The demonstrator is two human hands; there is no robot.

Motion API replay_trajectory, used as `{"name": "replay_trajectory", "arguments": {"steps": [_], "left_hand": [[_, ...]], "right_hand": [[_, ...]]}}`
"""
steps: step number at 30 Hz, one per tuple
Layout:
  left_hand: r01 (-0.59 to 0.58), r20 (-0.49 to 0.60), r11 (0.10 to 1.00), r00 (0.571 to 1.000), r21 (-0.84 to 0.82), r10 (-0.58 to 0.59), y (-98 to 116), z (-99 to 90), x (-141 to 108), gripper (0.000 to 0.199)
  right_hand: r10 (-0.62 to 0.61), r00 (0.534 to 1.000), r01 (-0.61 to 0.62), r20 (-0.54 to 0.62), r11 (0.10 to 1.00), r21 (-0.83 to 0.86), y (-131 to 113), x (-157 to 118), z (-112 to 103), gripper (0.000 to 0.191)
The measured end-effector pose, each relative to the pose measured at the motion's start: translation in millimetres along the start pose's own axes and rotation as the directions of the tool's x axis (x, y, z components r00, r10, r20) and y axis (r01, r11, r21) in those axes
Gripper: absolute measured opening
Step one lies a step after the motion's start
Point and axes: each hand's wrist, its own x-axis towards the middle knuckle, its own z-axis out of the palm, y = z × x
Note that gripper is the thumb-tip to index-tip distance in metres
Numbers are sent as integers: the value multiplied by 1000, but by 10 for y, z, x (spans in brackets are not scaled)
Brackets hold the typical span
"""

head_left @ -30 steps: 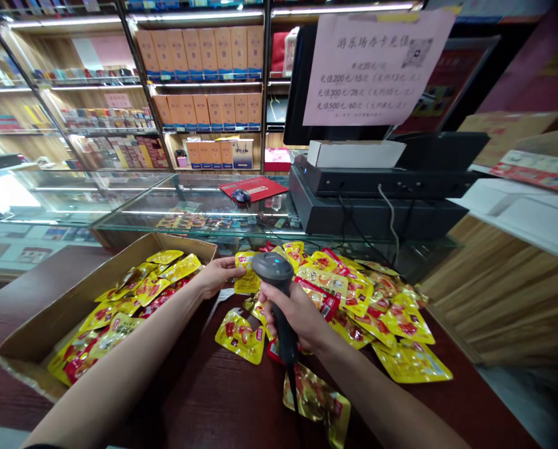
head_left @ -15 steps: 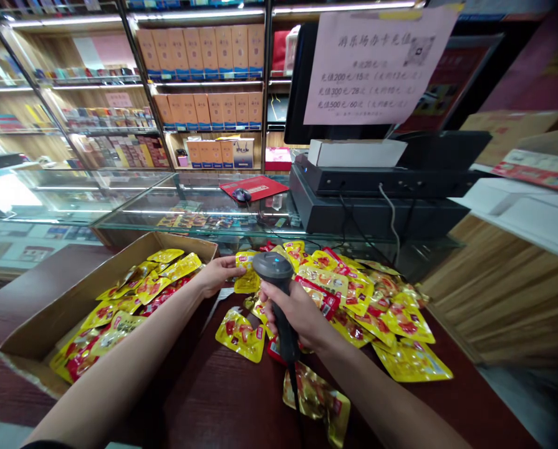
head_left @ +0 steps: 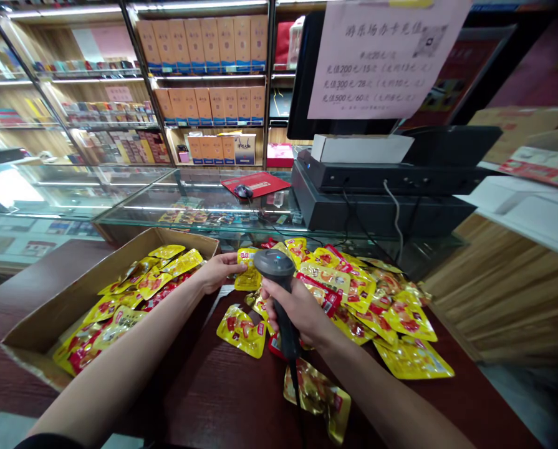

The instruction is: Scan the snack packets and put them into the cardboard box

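My right hand (head_left: 297, 308) is wrapped round the handle of a dark grey barcode scanner (head_left: 275, 265), a small blue light on its top and its cable hanging down toward me. Just left of the scanner head, my left hand (head_left: 220, 272) pinches the edge of a yellow snack packet (head_left: 247, 274), partly hidden behind the scanner. A loose yellow packet (head_left: 242, 330) lies below it on the dark red tabletop (head_left: 189, 386). To the right spreads a heap of yellow and red snack packets (head_left: 360, 287). A gold packet (head_left: 316, 393) rests nearest me, beside the cable.
At left, an open cardboard box (head_left: 40, 330) holds many similar packets. Behind stands a glass counter (head_left: 166, 193) with a red mouse pad (head_left: 264, 184) and a mouse (head_left: 244, 191). A monitor (head_left: 302, 81) and black till units (head_left: 376, 212) with hanging cables stand at back right.
The camera view has shifted slightly. Both hands keep their grips, with the scanner head still close beside the yellow packet; nothing else has visibly moved.
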Motion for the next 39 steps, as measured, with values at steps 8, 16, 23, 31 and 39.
{"name": "replay_trajectory", "arguments": {"steps": [8,16,23,31,39], "left_hand": [[-12,-3,999,1000,35,12,-19,-17,14,46],[-10,21,1000,1000,27,9,-30,-39,27,45],[-38,33,999,999,14,38,69,-17,-73,46],[-209,-114,976,970,64,215,614,-388,-627,47],[-311,-446,909,797,278,409,1047,-1073,-1435,59]], "right_hand": [[0,1000,0,-11,1000,-7,-5,-7,-3,28],[1,1000,-1,1,1000,10,-12,-6,-4,31],[-6,999,6,33,1000,13,-10,-10,-12,33],[-41,996,40,83,999,17,-90,64,154,35],[-59,982,60,178,998,4,-164,125,497,35]]}}
